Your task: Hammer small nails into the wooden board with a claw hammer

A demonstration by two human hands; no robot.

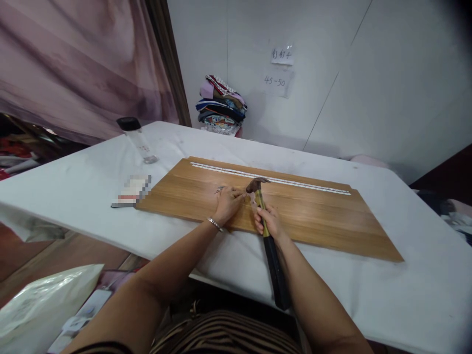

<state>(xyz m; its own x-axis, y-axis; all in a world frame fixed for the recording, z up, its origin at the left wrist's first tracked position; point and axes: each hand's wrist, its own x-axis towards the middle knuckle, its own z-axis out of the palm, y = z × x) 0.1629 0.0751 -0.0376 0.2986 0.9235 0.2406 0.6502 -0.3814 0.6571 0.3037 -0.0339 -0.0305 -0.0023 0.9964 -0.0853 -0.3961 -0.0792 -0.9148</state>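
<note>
The left hand's fingers (239,193) are drawn close together, tips low over the wood; whether they pinch anything is too small to tell. The left hand (228,204) rests on a wide, flat, brown wood-grain board (313,216), with a silver bracelet (215,224) at its wrist. Just beside it, the right hand (269,221) has its fingers curled closed around the yellow shaft of a claw hammer (272,253) with a rusty brown head and a long black grip. The head stands above the board near the left fingertips; contact with the wood cannot be made out. Beyond the left hand lie a few thin, dark metal slivers, apparently nails (219,189), loose on the board. Judging by this, the work is under way: the hammer is taken up and the left hand is placed, while these loose pieces look unused. No driven nail heads can be made out on the exposed wood, so how much is finished stays unclear. A long white strip with dark marks (295,183) runs along the board's far side. The board lies on a white-covered surface (368,295), with a pixelated flat packet (132,191) by its left end and a clear bottle with a black lid (138,141) behind that. Past the surface, a stack of folded, multicoloured cloth (221,105) sits against the pale wall (398,88).
</note>
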